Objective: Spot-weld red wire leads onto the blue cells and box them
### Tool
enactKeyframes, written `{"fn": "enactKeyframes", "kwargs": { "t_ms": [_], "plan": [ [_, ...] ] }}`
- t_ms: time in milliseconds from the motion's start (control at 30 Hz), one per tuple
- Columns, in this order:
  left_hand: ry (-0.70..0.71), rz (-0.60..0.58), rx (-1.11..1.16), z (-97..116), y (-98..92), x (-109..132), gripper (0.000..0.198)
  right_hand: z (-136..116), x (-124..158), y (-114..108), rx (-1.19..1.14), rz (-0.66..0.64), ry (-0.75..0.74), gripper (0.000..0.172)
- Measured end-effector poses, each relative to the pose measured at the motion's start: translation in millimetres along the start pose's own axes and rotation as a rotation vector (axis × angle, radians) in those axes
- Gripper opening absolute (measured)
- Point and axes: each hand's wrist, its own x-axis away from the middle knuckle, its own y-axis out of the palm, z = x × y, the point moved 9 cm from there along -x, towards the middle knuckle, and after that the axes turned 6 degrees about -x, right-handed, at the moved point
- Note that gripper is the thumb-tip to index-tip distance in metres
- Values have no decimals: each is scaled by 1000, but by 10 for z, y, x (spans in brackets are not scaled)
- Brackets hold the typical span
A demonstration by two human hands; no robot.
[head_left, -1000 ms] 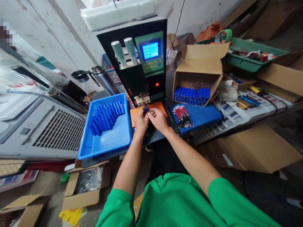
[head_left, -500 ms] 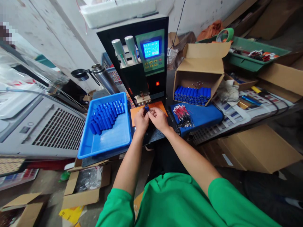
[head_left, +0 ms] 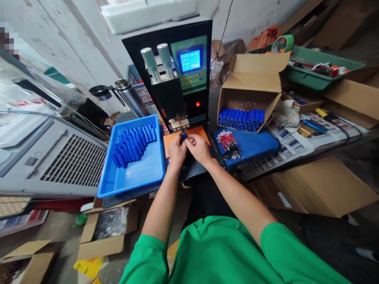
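Flat orange board (head_left: 201,131), blue cylinder (head_left: 184,135)

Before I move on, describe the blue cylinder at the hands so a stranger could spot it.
Find the black machine with the lit screen, then the orange plate at its foot. There, the left hand and right hand meet at one blue cylinder. Unlike those grouped in the blue tray and the carton, it alone is hand-held.

At the frame's centre, the cylinder (head_left: 184,135) is dark blue and the plate (head_left: 169,139) orange; left of centre, the tray (head_left: 139,179) is bright blue; right of centre, wires (head_left: 227,142) mix red, black and white.
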Motion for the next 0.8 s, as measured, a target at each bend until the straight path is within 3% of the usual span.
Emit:
{"fn": "enactKeyframes", "kwargs": {
  "t_ms": [800],
  "plan": [
    [-29,-9,-78,36,-24,14,15,-8,-13,-18,-59,-24,62,21]
  ]
}}
